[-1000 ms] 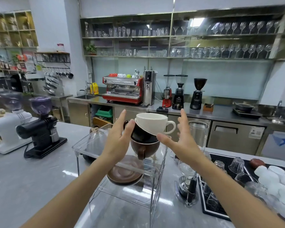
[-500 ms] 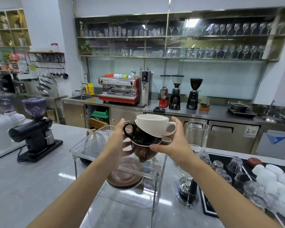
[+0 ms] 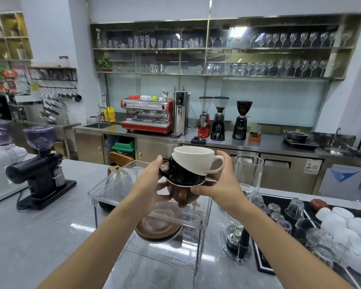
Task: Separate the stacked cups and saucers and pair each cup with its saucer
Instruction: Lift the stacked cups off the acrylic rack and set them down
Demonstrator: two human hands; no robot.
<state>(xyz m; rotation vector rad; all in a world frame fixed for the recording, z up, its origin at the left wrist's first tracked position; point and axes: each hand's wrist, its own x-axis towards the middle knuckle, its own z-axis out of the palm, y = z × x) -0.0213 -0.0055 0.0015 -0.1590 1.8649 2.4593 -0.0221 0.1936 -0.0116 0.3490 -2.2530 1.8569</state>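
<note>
A stack of three cups is held above a clear acrylic stand (image 3: 113, 189): a white cup (image 3: 193, 159) on top, tilted, a black cup (image 3: 182, 174) under it, and a brown cup (image 3: 182, 196) at the bottom. My left hand (image 3: 149, 182) grips the stack from the left, with fingers around the black and brown cups. My right hand (image 3: 219, 184) grips it from the right, its thumb under the black cup's rim. Below the cups, a stack of saucers with a brown saucer (image 3: 157, 225) on top lies on the stand.
A black grinder (image 3: 41, 170) and a white grinder (image 3: 2, 170) stand at left on the grey counter (image 3: 29, 236). A siphon brewer (image 3: 242, 209) stands right of the stand. Upturned glasses (image 3: 288, 215) and white cups (image 3: 354, 230) fill a black mat at right.
Both hands were open beside the cup stack a second ago. They have closed in and now grip the stack on both sides.
</note>
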